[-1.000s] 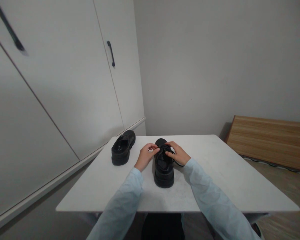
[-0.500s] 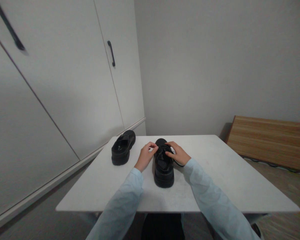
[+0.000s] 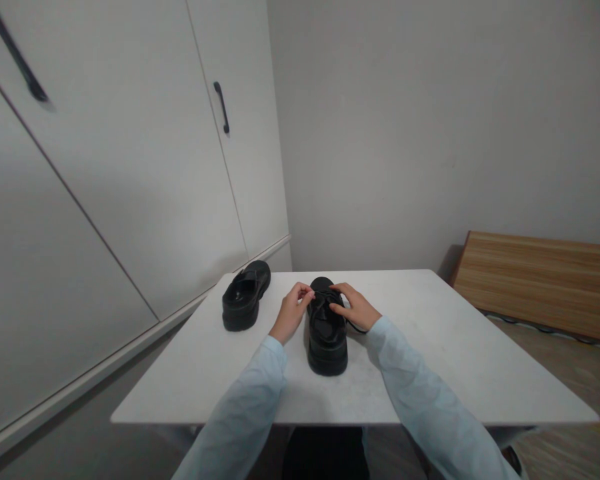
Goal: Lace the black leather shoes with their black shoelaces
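A black shoe (image 3: 328, 360) stands upright in the middle of the white table, heel toward me and toe pointing away. Its dark shoelace (image 3: 323, 294) crosses the upper, and one loose length hangs off the right side by my wrist. My left hand (image 3: 294, 310) is at the shoe's left side, thumb and forefinger pinched on the shoelace. From the right, my right hand (image 3: 354, 307) grips the shoe's upper near the lacing, thumb and forefinger a little apart; its other fingers are partly hidden.
A second black shoe (image 3: 244, 297) stands at the table's back left, near the white cabinet (image 3: 130, 167). The white table (image 3: 430, 373) ends just in front of my body. A wood-grain panel (image 3: 540, 287) lies beyond its right side, and a grey wall is behind.
Both hands stay at the shoe in nearly the same place. The fingertips of my left hand have shifted very slightly; the shoes have not moved.
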Tool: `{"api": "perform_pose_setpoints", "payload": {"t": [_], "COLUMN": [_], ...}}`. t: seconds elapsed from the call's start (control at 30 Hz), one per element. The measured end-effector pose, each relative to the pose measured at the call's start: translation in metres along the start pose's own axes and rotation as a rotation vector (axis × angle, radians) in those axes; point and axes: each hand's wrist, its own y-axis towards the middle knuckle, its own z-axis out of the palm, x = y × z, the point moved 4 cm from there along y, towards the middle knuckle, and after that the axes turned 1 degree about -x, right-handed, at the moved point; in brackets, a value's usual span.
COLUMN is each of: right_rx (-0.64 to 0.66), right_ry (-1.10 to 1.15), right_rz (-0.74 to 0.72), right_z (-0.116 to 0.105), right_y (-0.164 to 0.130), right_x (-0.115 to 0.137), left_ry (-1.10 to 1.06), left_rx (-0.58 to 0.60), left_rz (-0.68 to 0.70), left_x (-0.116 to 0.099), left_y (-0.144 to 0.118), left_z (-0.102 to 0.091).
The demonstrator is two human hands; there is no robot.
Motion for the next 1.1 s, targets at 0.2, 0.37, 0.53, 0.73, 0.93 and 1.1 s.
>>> {"api": "perform_pose_setpoints", "payload": {"t": [0.2,0.37,0.53,0.73,0.93,1.1], "right_rx": [-0.006,0.004,0.006,-0.009,-0.028,-0.059], "right_ry": [-0.01,-0.023,-0.02,-0.021,-0.016,0.012], "right_rz": [-0.005,-0.005,-0.01,-0.003,0.036,0.095], "right_z": [0.0,-0.001,-0.002,-0.004,-0.005,-0.007], "right_y": [0.0,0.0,0.0,0.0,0.0,-0.001], "right_x": [0.0,0.0,0.002,0.004,0.006,0.009], "left_ry": [0.018,0.096,0.231,0.386,0.494,0.61], "left_rx": [0.024,0.052,0.068,0.091,0.107,0.106], "left_rz": [-0.026,-0.015,0.026,0.09,0.15,0.194], "left_x": [0.004,0.001,-0.003,-0.007,-0.009,-0.007], "left_y": [0.001,0.0,0.0,0.001,0.001,0.0], "left_z": [-0.002,-0.005,-0.008,-0.009,-0.009,-0.009]}}
